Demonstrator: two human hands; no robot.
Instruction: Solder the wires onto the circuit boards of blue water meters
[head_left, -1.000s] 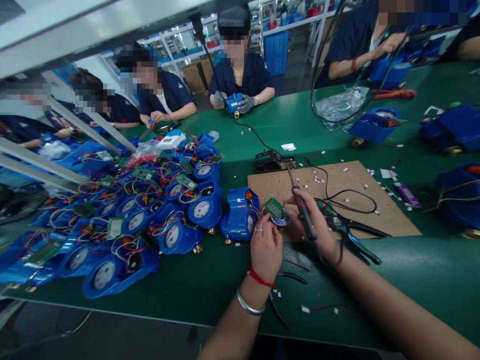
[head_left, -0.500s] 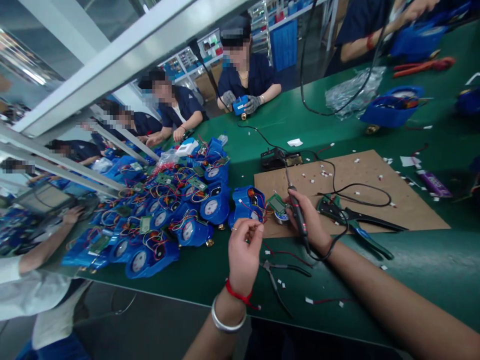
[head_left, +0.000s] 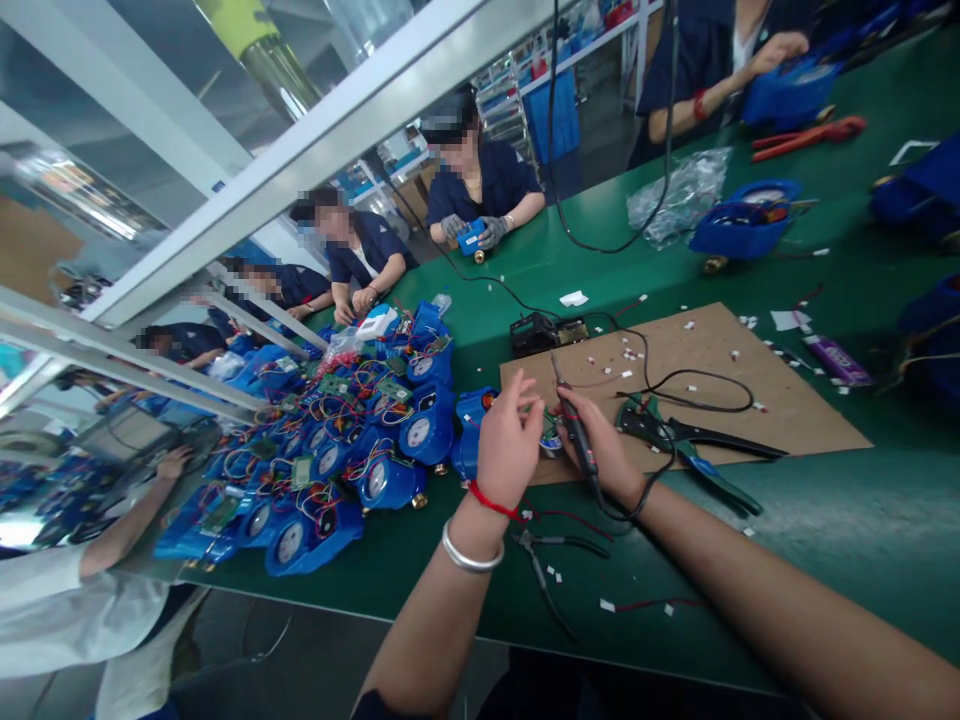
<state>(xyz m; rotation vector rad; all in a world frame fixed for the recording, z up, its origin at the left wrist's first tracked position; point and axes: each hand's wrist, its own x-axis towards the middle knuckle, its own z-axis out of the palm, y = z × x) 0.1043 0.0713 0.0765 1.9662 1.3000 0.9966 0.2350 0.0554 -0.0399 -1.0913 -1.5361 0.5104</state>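
My right hand is closed round a soldering iron, its tip pointing up and away over the brown board. My left hand is raised beside it, fingers stretched out and somewhat apart, with nothing visible in them. Behind the left hand a blue water meter is partly covered. Between my two hands a small round part with a green circuit board shows only in part. Green-handled wire strippers lie right of my right hand. Nearer to me are dark-handled pliers.
Many blue meters with loose wires crowd the left of the green table. A black soldering-iron stand sits beyond the board. Cables, white connectors and a purple packet lie about. Co-workers sit across the table; a metal frame crosses above.
My left hand has lifted and moved right, its pinched fingers now spread, covering more of the meter and circuit board. The soldering iron stays in my right hand. The head view has shifted slightly.
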